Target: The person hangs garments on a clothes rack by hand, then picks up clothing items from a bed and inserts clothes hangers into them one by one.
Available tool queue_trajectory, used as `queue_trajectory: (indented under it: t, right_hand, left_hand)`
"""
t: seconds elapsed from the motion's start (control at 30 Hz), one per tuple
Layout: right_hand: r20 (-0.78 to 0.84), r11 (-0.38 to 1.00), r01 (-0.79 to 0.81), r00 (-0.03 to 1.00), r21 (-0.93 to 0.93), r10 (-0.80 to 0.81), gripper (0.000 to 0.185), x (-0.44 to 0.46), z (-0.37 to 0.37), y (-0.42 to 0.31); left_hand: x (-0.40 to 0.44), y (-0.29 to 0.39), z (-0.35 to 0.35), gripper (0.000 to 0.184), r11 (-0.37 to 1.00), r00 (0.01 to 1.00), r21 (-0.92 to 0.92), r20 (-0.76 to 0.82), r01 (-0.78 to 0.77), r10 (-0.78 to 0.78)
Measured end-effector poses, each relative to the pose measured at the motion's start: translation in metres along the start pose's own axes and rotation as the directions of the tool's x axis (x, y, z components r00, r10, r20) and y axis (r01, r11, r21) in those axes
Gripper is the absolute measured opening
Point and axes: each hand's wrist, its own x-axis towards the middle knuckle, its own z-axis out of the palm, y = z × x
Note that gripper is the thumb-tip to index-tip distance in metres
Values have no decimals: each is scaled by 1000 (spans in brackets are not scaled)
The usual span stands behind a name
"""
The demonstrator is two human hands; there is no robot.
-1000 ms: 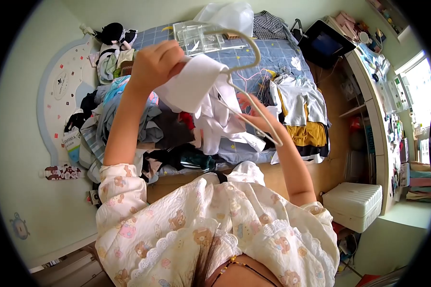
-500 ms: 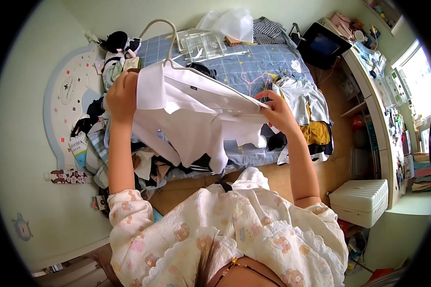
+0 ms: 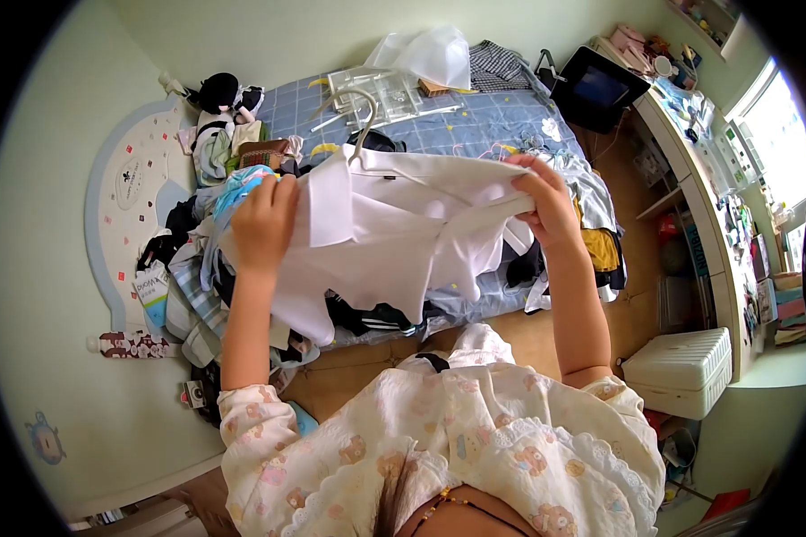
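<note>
A white collared shirt (image 3: 376,242) hangs stretched between my two hands above the near side of the bed. The hook of a pale clothes hanger (image 3: 367,116) sticks up out of its collar; the rest of the hanger is mostly inside the cloth. My left hand (image 3: 264,224) is closed on the shirt's left shoulder, beside the collar. At the opposite shoulder, my right hand (image 3: 546,199) pinches the fabric between thumb and fingers. The shirt's lower part drapes loosely toward me.
On the blue checked bed (image 3: 295,98) lie clear plastic trays (image 3: 381,94) and a translucent bag (image 3: 434,58). Clothes (image 3: 201,268) are heaped at the left, with grey and mustard garments (image 3: 600,251) at the right. A white suitcase (image 3: 681,367) stands on the floor by the desk.
Both hands have shifted right, the left one also downward. The hanger's hook has moved right and lower, and the shirt is spread wider between the hands.
</note>
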Motion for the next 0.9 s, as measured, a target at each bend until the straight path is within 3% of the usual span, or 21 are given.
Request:
queue_trajectory:
  t: [0.03, 0.13, 0.17, 0.2, 0.23, 0.27, 0.33, 0.4, 0.43, 0.47, 0.53, 0.57, 0.6, 0.67, 0.8, 0.9]
  right_hand:
    - [-80, 995, 101, 992, -7, -101, 25, -9, 16, -11]
    - [220, 781, 539, 842, -316, -492, 27, -47, 52, -27]
    - [489, 658, 679, 717, -327, -497, 35, -56, 55, -37]
    - [717, 528, 800, 543, -284, -437, 44, -62, 58, -46]
    - [812, 445, 879, 384, -174, -441, 45, -66, 57, -54]
    - [795, 344, 926, 325, -157, -512, 43, -60, 45, -55]
    - [676, 67, 912, 347, -404, -650, 47, -46, 29, -69]
    - [584, -217, 660, 405, -719, -703, 51, -40, 37, -89]
    - [490, -125, 549, 592, -826, -640, 51, -35, 35, -85]
    - [493, -162, 509, 627, -845, -602, 42, -24, 30, -79]
    - [644, -192, 635, 625, -748, -441, 28, -4, 19, -74]
    - [564, 12, 629, 705, -777, -431, 17, -4, 24, -68]
    - [536, 20, 596, 735, -803, -415, 16, -2, 26, -63]
    - [538, -51, 603, 665, -796, -518, 16, -1, 29, -52]
    - [555, -124, 599, 619, -791, -556, 15, -2, 28, -46]
    - [539, -125, 583, 620, -803, -571, 13, -1, 19, -37]
  left_hand:
    - [-2, 7, 3, 15, 996, 998, -62, 34, 59, -57]
    - [7, 19, -1, 12, 934, 975, -281, 91, 222, -204]
    - [9, 21, -2, 11, 852, 938, -392, 139, 347, -318]
    - [11, 21, -1, 11, 827, 937, -445, 117, 345, -328]
    - [13, 19, 0, 11, 800, 937, -495, 95, 338, -337]
    - [15, 16, 2, 11, 773, 936, -544, 72, 327, -345]
    - [17, 15, 4, 11, 764, 938, -561, 74, 320, -339]
    - [23, 17, 4, 11, 752, 941, -597, 15, 279, -337]
    - [26, 16, 4, 11, 748, 946, -609, 10, 264, -325]
    - [29, 15, 5, 12, 745, 950, -620, 6, 248, -311]
    - [34, 13, 9, 12, 749, 960, -626, -1, 218, -281]
    - [35, 13, 14, 11, 756, 964, -620, -2, 208, -267]
    - [35, 12, 18, 11, 765, 967, -613, -4, 199, -255]
    - [37, 14, 23, 9, 776, 970, -596, 24, 209, -242]
    - [43, 25, 25, 8, 763, 974, -606, 122, 227, -192]
    - [48, 33, 21, 9, 827, 995, -554, 49, 101, -89]
